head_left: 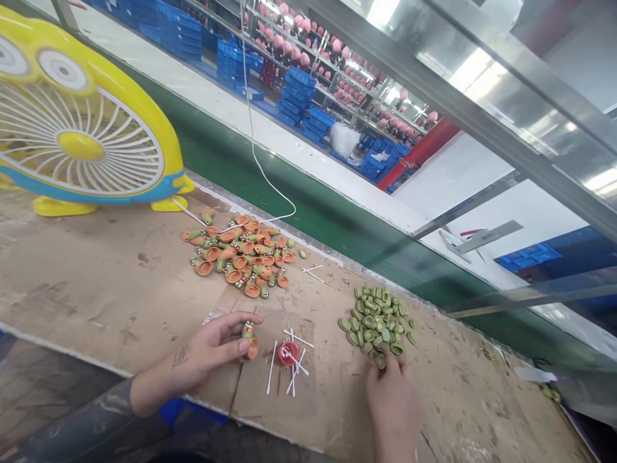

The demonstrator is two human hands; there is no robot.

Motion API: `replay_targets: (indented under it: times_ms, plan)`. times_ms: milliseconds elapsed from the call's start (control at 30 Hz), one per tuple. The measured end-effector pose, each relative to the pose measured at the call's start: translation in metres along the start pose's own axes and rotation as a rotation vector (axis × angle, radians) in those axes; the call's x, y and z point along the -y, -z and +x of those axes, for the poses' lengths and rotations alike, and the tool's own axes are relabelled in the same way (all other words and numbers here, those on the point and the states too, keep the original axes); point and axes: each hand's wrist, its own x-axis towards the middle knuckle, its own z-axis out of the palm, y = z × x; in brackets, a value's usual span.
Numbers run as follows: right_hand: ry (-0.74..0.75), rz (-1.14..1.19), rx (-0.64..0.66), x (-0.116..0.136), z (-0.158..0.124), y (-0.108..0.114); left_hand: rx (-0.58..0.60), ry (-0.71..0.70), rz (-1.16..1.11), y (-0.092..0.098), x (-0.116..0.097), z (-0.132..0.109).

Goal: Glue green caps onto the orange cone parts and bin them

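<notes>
My left hand [224, 344] is closed around a small figurine [249, 339] with a green head and an orange, hollow oval body. My right hand [393, 389] reaches to the near edge of a heap of green oval pieces [373, 315]. Its thumb and fingers close on one green oval piece [380, 361]. Between the hands stands a small red cup [288, 353] with cotton swabs [295, 379] in and around it. Further back lies a pile of similar orange and green figurines [250, 251].
A yellow character-shaped fan [91, 122] stands at the left on the cardboard-covered bench [120, 276]. Its white cable [255, 154] runs behind the figurine pile. Two more swabs [313, 273] lie near the back. A green ledge [328, 225] borders the bench.
</notes>
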Motion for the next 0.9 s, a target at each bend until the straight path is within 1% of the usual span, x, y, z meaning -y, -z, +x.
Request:
replay_targets:
  times_ms: [100,167,233,267,367,400,433,500,700,800,900]
  plan:
    - [0.01,0.015,0.008,-0.018,0.005,-0.003,0.006,-0.022,0.003,0.0,0.002,0.002]
    - [0.025,0.041,0.014,-0.019,0.002,-0.002,0.01,-0.031,0.006,0.0,0.002,0.003]
    - [0.029,0.102,0.054,-0.013,-0.006,0.001,0.017,-0.031,0.008,0.0,0.002,0.003]
    - [0.026,0.167,0.11,-0.009,-0.011,0.003,0.019,-0.028,0.009,0.0,0.002,0.003]
    - [0.056,0.424,0.353,0.009,-0.026,0.007,0.03,-0.026,0.009,-0.001,-0.001,0.003]
    - [0.079,0.481,0.408,0.014,-0.03,0.007,0.031,-0.024,0.007,-0.001,-0.002,0.003]
    - [0.105,0.506,0.432,0.018,-0.033,0.008,0.032,-0.02,0.005,-0.001,-0.003,0.003]
    - [0.13,0.493,0.412,0.021,-0.036,0.007,0.033,-0.019,-0.01,-0.002,-0.003,0.002]
    - [0.185,0.402,0.406,0.017,-0.035,-0.002,0.014,-0.041,-0.025,-0.002,0.003,0.002]
    - [0.199,0.391,0.387,0.019,-0.036,-0.005,0.04,-0.065,-0.027,-0.002,0.006,0.002]
    - [0.236,0.365,0.399,0.023,-0.039,-0.004,0.069,-0.059,-0.044,-0.002,0.007,0.001]
